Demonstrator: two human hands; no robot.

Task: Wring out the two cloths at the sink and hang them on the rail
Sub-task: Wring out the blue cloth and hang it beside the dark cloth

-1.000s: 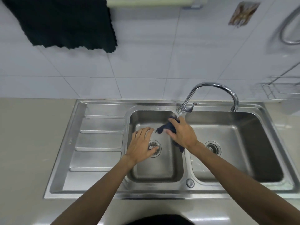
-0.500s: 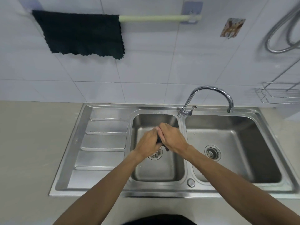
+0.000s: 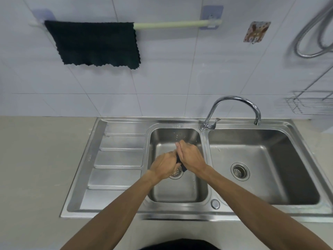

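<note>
Steel basin [image 3: 173,136] under left hand [image 3: 164,166] and right hand [image 3: 191,157] gripping dark bunched cloth [image 3: 183,167].

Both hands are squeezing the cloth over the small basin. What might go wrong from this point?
1. Little of the dark cloth shows between the left hand and right hand; a wet grip may slip and drop it into the left basin.
2. Only the right part of the rail is free beside the hung cloth, so the two may overlap.

dark green cloth [image 3: 95,43], pale green rail [image 3: 173,25], steel-grey sink [image 3: 119,159]
</note>
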